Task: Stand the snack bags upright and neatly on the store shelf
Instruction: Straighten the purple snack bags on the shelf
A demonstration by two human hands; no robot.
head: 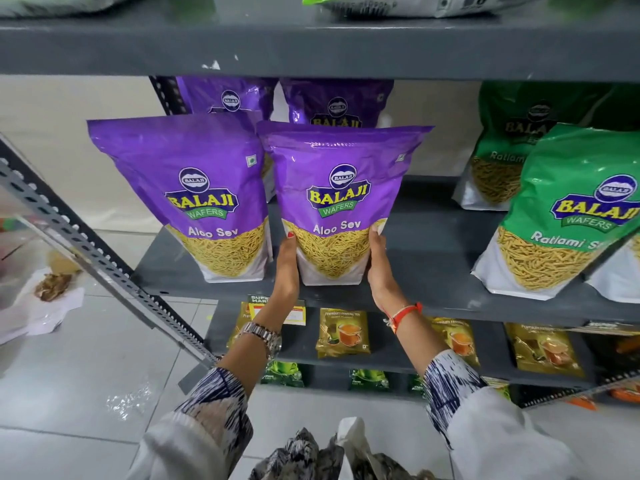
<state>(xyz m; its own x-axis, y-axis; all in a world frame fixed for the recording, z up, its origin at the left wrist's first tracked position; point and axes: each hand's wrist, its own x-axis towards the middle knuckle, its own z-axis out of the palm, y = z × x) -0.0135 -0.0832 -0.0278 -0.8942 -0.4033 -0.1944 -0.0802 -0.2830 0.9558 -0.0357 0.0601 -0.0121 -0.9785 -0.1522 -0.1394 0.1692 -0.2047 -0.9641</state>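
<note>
A purple Aloo Sev bag (337, 188) stands upright at the front of the grey shelf (429, 268). My left hand (286, 266) presses its lower left side and my right hand (379, 268) its lower right side. A second purple Aloo Sev bag (194, 188) stands just to its left, touching it. Two more purple bags (228, 97) (337, 102) stand behind, partly hidden. On the right, a green Ratlami Sev bag (568, 209) leans at the front with another green bag (512, 143) behind it.
The shelf above (311, 46) hangs low over the bag tops. A slotted metal upright (86, 247) slants at the left. Tea packets (343, 336) fill the lower shelves. Plastic wrap and litter (52, 289) lie on the tiled floor at the left.
</note>
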